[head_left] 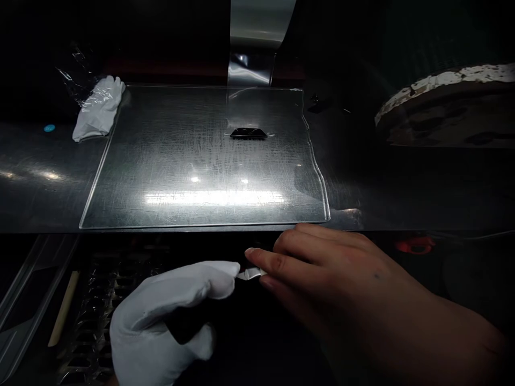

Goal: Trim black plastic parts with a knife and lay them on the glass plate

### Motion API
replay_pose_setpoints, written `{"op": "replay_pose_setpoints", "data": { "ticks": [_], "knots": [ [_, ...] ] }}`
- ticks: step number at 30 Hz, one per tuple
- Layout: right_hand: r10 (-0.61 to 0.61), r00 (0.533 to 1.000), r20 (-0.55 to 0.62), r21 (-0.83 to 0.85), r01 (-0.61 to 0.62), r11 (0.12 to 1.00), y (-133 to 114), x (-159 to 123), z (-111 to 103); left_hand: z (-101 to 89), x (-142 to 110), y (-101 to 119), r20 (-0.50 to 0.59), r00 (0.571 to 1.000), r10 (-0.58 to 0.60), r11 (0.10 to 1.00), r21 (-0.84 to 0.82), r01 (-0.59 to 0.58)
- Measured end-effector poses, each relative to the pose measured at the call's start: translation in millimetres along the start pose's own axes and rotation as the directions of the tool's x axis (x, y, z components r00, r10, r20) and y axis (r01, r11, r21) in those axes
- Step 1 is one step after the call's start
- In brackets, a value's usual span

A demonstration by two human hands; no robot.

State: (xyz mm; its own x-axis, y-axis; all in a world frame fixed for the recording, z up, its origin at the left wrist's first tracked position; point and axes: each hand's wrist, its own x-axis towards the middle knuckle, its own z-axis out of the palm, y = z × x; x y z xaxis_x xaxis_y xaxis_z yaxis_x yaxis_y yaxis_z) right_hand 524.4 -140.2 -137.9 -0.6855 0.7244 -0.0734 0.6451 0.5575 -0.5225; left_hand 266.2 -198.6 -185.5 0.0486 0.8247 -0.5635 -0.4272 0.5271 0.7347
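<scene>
My left hand (161, 316) wears a white glove. Its fingers reach to the right, close together, with the thumb well apart below them. The gloved fingertips meet the tip of a small knife (250, 274), of which only a short silvery, pointed end shows. My bare right hand (322, 268) is closed round the knife, with the index finger above it and the thumb below; its handle is hidden. Beyond both hands, a small black trapezoid part (248, 133) with thin pins at its ends lies on a clear, scratched sheet (193, 155).
A white glove (100, 107) lies left of the sheet, near a blue sticker (49, 128). Below the table edge at left are a tray of several black parts (90, 321) and a wooden stick (64, 308). A red object (415, 245) is at right. A metal strip (251, 67) stands behind.
</scene>
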Motion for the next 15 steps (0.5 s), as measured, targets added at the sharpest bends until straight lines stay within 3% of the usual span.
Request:
{"op": "replay_pose_setpoints", "data": {
  "ticks": [3, 5, 10, 15],
  "knots": [
    [-0.037, 0.995, -0.09, 0.054, 0.042, 0.998, 2.1, -0.2, 1.8, 15.2, -3.4, -8.2, -0.092, 0.982, 0.164, 0.986, -0.019, -0.167],
    [-0.052, 0.983, -0.179, 0.125, 0.075, 0.989, 4.5, -0.5, 2.7, 25.9, -1.2, -11.3, -0.109, 0.979, 0.17, 0.973, -0.136, -0.184],
    [-0.056, 0.964, -0.261, 0.168, 0.102, 0.981, 10.7, 2.0, 1.0, 38.5, 5.6, -10.9, 0.055, 0.998, -0.011, 0.945, -0.326, 0.029],
    [-0.056, 0.97, -0.238, 0.12, 0.086, 0.989, 9.4, 8.1, -5.5, 32.4, 2.5, -15.7, 0.257, 0.964, -0.068, 0.918, -0.363, 0.162]
  ]
}}
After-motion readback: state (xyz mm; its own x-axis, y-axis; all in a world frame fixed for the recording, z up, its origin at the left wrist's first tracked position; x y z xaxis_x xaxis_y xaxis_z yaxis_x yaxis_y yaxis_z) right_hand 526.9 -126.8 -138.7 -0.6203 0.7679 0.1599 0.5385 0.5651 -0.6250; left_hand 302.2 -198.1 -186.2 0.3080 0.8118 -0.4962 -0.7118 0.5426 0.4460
